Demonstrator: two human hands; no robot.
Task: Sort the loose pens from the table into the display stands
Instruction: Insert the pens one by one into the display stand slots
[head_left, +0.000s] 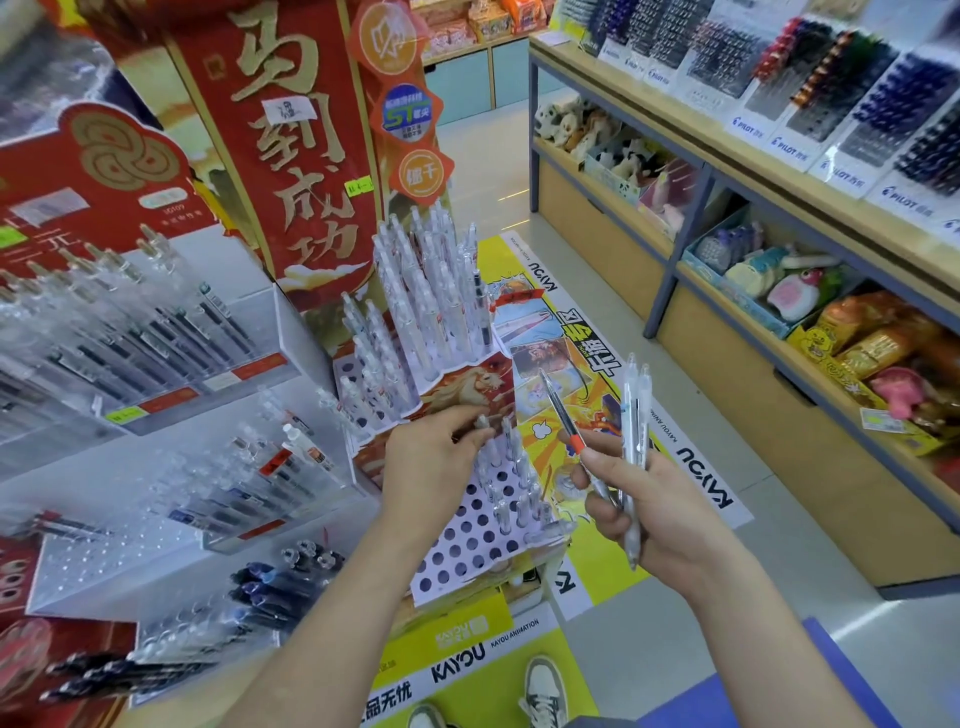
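Note:
A tiered red display stand (467, 389) with a horse picture holds several clear pens in its upper rows. Its lowest white tier (467, 540) has many round holes, a few filled with pens. My left hand (431, 462) pinches the top of a clear pen (491, 436) standing in that lower tier. My right hand (639, 499) grips a bunch of loose pens to the right of the stand: two pale clear ones (636, 410) point up, and one with an orange grip (563, 415) leans left.
Clear acrylic racks (156, 338) of dark pens fill the left side. A tall red banner (291, 156) rises behind the stand. Wooden shelves (779, 291) with toys and packaged pens line the right. A yellow floor sticker (613, 395) and my shoes (543, 691) lie below.

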